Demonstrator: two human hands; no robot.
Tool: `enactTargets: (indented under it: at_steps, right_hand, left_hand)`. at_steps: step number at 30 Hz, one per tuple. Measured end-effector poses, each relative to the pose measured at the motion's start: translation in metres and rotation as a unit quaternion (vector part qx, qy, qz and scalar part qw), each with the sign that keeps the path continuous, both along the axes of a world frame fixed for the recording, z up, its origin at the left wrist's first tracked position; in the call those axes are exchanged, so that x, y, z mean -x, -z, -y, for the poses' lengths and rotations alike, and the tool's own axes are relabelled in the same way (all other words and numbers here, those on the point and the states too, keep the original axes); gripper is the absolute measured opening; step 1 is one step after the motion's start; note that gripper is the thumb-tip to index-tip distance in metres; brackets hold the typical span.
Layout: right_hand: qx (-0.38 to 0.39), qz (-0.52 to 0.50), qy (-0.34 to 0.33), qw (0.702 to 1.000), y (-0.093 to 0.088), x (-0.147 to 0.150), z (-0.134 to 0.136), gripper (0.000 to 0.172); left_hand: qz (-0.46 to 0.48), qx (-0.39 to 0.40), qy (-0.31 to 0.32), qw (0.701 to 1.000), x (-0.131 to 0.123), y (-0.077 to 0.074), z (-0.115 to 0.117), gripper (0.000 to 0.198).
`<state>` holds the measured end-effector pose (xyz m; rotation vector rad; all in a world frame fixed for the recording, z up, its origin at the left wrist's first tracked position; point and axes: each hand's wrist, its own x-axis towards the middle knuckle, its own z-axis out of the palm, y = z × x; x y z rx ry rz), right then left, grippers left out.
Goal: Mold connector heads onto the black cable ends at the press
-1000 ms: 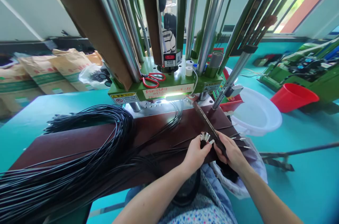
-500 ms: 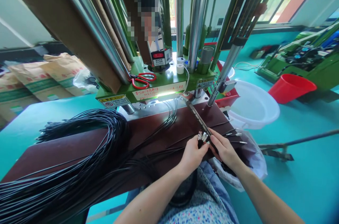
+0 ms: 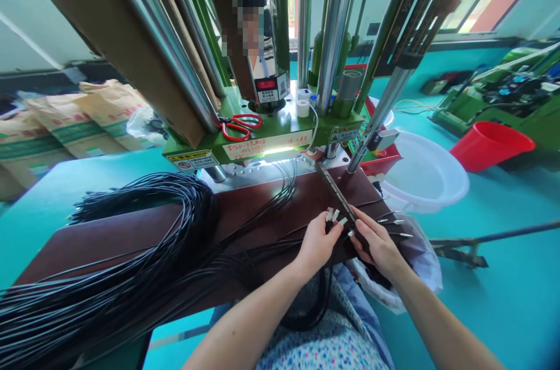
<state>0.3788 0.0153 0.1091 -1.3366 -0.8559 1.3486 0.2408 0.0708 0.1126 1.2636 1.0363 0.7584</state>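
My left hand (image 3: 318, 244) is closed around a bunch of black cables whose silvery metal connectors (image 3: 335, 216) stick up past the thumb. Close beside it, my right hand (image 3: 377, 241) grips the near end of a long narrow metal bar (image 3: 335, 188). The bar slants across the brown table (image 3: 245, 206) towards the machine. One more metal connector (image 3: 351, 233) shows between the two hands; which hand has hold of it I cannot tell. Several cable ends with metal tips (image 3: 398, 222) lie just right of my right hand.
A large bundle of black cables (image 3: 175, 241) covers the table's left side. Behind it stands a green press (image 3: 210, 142) with steel columns, red-handled scissors (image 3: 240, 126) on its ledge. At the right are a plastic-lined container (image 3: 426, 253), a white tub (image 3: 424, 171) and a red bucket (image 3: 490, 148).
My hands have moved slightly apart, and the connectors in my left hand are more spread out. A single connector now shows near my right fingers. The whole view has shifted a little.
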Motion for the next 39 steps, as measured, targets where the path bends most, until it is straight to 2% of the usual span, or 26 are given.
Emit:
enactTargets:
  at_steps: [3,7,14,16,20,22,24,27,30,34,39]
  right_hand:
    - [0.008,0.009,-0.010,1.000,0.000,-0.001,-0.001,0.060]
    - [0.000,0.030,-0.026,0.999,0.001,-0.002,0.000,0.060]
    - [-0.037,0.107,-0.049,0.992,0.004,0.004,0.002,0.062]
    - [-0.031,0.093,-0.043,0.994,0.002,0.004,0.002,0.059]
    - [-0.013,0.022,-0.005,1.000,0.000,0.000,0.002,0.055]
    - [-0.005,-0.009,0.009,1.000,0.001,-0.003,0.001,0.055]
    - [0.000,-0.017,0.007,1.000,0.002,-0.005,0.001,0.054]
    - [0.004,-0.004,-0.021,1.000,0.004,-0.006,0.000,0.053]
    - [0.005,0.012,-0.039,0.999,0.002,-0.006,0.000,0.054]
    - [0.009,0.029,-0.050,0.998,0.000,-0.004,0.000,0.060]
    - [-0.019,0.093,-0.062,0.994,0.002,0.000,0.001,0.064]
  left_hand:
    - [-0.041,-0.072,0.019,0.996,0.000,0.003,-0.001,0.010]
    - [-0.016,-0.034,0.053,0.998,0.000,0.004,-0.004,0.014]
    - [0.018,0.029,0.053,0.998,0.004,0.004,-0.002,0.017]
    - [0.037,0.041,0.036,0.998,0.006,0.001,-0.003,0.019]
    - [0.106,0.037,-0.066,0.991,0.011,-0.008,-0.009,0.024]
    - [0.127,0.067,-0.083,0.986,0.013,-0.010,-0.011,0.025]
    - [0.112,0.077,-0.059,0.989,0.013,-0.010,-0.012,0.024]
    - [0.021,-0.027,-0.018,0.999,0.009,-0.005,-0.010,0.021]
    - [-0.061,-0.106,0.005,0.993,0.006,-0.001,-0.009,0.016]
    - [-0.083,-0.097,0.014,0.992,0.005,-0.002,-0.009,0.015]
    - [-0.064,-0.093,0.006,0.994,0.008,0.000,-0.009,0.018]
